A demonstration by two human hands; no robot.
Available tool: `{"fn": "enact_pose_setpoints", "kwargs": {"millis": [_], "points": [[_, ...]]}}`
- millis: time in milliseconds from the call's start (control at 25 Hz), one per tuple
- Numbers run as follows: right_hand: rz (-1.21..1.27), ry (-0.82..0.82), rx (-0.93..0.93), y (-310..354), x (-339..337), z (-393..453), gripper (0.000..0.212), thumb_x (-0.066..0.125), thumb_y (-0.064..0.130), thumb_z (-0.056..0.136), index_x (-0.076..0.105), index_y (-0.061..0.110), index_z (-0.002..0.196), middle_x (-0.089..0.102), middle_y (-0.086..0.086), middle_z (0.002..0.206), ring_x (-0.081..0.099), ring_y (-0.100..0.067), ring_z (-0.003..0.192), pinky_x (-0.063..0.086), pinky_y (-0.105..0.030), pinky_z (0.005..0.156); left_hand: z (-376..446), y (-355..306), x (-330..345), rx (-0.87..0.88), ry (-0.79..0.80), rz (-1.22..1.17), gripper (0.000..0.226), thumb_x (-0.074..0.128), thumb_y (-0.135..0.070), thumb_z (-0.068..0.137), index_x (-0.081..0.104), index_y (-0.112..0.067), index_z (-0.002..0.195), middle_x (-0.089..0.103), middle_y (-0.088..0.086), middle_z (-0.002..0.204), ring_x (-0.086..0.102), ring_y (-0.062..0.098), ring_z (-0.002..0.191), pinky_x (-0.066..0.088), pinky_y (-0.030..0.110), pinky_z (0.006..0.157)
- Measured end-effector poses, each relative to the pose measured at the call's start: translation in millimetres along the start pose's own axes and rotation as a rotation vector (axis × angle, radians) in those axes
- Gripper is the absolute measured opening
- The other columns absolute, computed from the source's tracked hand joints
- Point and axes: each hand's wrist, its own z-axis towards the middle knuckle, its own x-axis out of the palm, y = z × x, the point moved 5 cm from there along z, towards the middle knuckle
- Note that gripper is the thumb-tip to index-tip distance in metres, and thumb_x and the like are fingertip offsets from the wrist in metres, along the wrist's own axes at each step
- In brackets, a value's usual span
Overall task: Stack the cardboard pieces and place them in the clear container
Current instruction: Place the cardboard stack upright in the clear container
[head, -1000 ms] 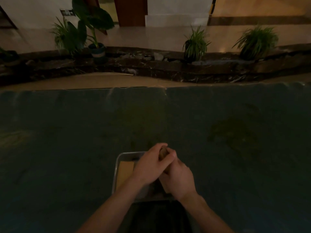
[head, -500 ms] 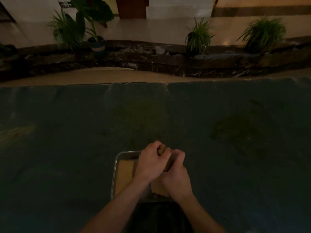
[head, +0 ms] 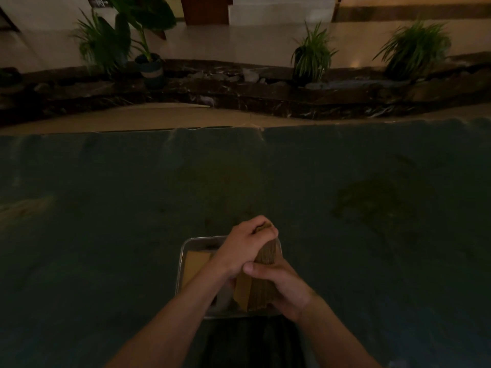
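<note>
Left hand (head: 244, 248) is gripping the top end of the brown sheet bundle (head: 256, 290), lower centre of frame, above the metal tray (head: 182, 261). Right hand (head: 288, 288) is clasping it lower down than 0.5 s ago, so more of the bundle is showing.

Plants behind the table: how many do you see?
4: spiky plant far left, broad-leaved potted plant beside it, grassy plant at centre, bushy plant at right. The dark left edge may hide more.

Brown bundle (head: 267, 254) held over metal tray (head: 183, 261) at bench (head: 106, 208) near edge: left grip (head: 244, 248) curled round top end, right grip (head: 288, 286) wrapping lower part, thumb across.
</note>
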Motion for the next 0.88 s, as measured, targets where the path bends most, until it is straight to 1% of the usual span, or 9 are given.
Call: {"fn": "enact_pose_setpoints", "kwargs": {"millis": [200, 320, 400, 440, 520, 600, 680, 760, 880], "points": [[-0.223, -0.128, -0.157, 16, 3, -1, 0.075, 0.091, 0.027, 0.062, 0.053, 0.043, 0.125, 0.072, 0.001, 0.118, 0.068, -0.021, 0.110, 0.056, -0.038, 0.090, -2, 2, -16, -0.110, -0.149, -0.194, 0.051, 0.037, -0.058, 0.099, 0.054, -0.032, 0.139, 0.039, -0.009, 0.148, 0.043, 0.012, 0.129, 0.039, 0.039, 0.103], [-0.307, -0.347, -0.430, 33, 5, -4, 0.087, 0.095, 0.040, 0.053, 0.053, 0.027, 0.128, 0.071, -0.001, 0.119, 0.068, -0.018, 0.111, 0.056, -0.036, 0.094, -20, 43, -4, -0.152, -0.339, -0.694, 0.062, 0.024, -0.057, 0.102, 0.050, -0.018, 0.143, 0.051, 0.006, 0.146, 0.051, 0.020, 0.128, 0.020, 0.039, 0.119], [-0.440, -0.420, -0.533, 30, 17, -8, 0.082, 0.092, 0.048, 0.054, 0.053, 0.026, 0.124, 0.070, 0.004, 0.116, 0.067, -0.013, 0.110, 0.056, -0.033, 0.093, -46, 58, 11, -0.099, -0.328, -0.565, 0.048, 0.038, -0.036, 0.103, 0.059, 0.000, 0.127, 0.068, 0.016, 0.122, 0.060, 0.027, 0.118, 0.009, 0.012, 0.114], [-0.519, -0.461, -0.528, 25, 22, -8, 0.082, 0.090, 0.050, 0.055, 0.052, 0.029, 0.124, 0.068, 0.009, 0.116, 0.065, -0.009, 0.111, 0.055, -0.035, 0.095, -50, 56, 10, -0.124, -0.307, -0.607, 0.038, 0.056, -0.023, 0.094, 0.058, -0.004, 0.127, 0.071, 0.013, 0.116, 0.065, 0.021, 0.113, 0.019, 0.001, 0.103], [-0.601, -0.528, -0.511, 18, 26, -8, 0.080, 0.087, 0.051, 0.056, 0.050, 0.032, 0.124, 0.066, 0.012, 0.116, 0.063, -0.005, 0.111, 0.054, -0.040, 0.096, -57, 38, 27, -0.091, -0.165, -0.549, 0.064, 0.075, -0.003, 0.066, 0.054, -0.005, 0.127, 0.066, 0.002, 0.128, 0.044, -0.009, 0.131, 0.018, -0.003, 0.103], [-0.576, -0.537, -0.551, 18, 25, -7, 0.080, 0.086, 0.053, 0.057, 0.049, 0.032, 0.125, 0.069, 0.009, 0.113, 0.066, -0.007, 0.108, 0.058, -0.041, 0.091, -60, 16, 13, 0.133, -0.301, -0.389, 0.064, 0.080, -0.002, 0.048, 0.060, 0.012, 0.108, 0.045, -0.032, 0.142, 0.006, -0.022, 0.138, -0.003, 0.005, 0.111], [-0.554, -0.542, -0.580, 20, 23, -8, 0.079, 0.085, 0.055, 0.058, 0.048, 0.036, 0.126, 0.068, 0.011, 0.113, 0.066, -0.006, 0.107, 0.059, -0.038, 0.088, -59, 29, 16, 0.121, -0.055, -1.006, 0.061, 0.081, -0.023, 0.071, 0.062, 0.012, 0.117, 0.042, -0.042, 0.140, 0.026, -0.013, 0.140, 0.007, 0.031, 0.121], [-0.567, -0.573, -0.567, 19, 22, -8, 0.078, 0.083, 0.056, 0.058, 0.047, 0.042, 0.125, 0.066, 0.016, 0.115, 0.064, -0.001, 0.108, 0.059, -0.033, 0.088, -54, 30, 22, -0.113, -0.041, -1.491, 0.075, 0.053, -0.064, 0.088, 0.057, -0.009, 0.138, 0.064, -0.001, 0.136, 0.059, 0.024, 0.127, 0.036, 0.049, 0.107], [-0.543, -0.627, -0.532, 19, 12, -2, 0.072, 0.082, 0.056, 0.057, 0.049, 0.044, 0.120, 0.068, 0.014, 0.110, 0.066, 0.000, 0.103, 0.058, -0.023, 0.081, -47, 43, 23, -0.301, -0.189, -1.299, 0.068, 0.049, -0.064, 0.088, 0.056, -0.020, 0.139, 0.063, 0.014, 0.136, 0.062, 0.032, 0.121, 0.042, 0.050, 0.105]]}}
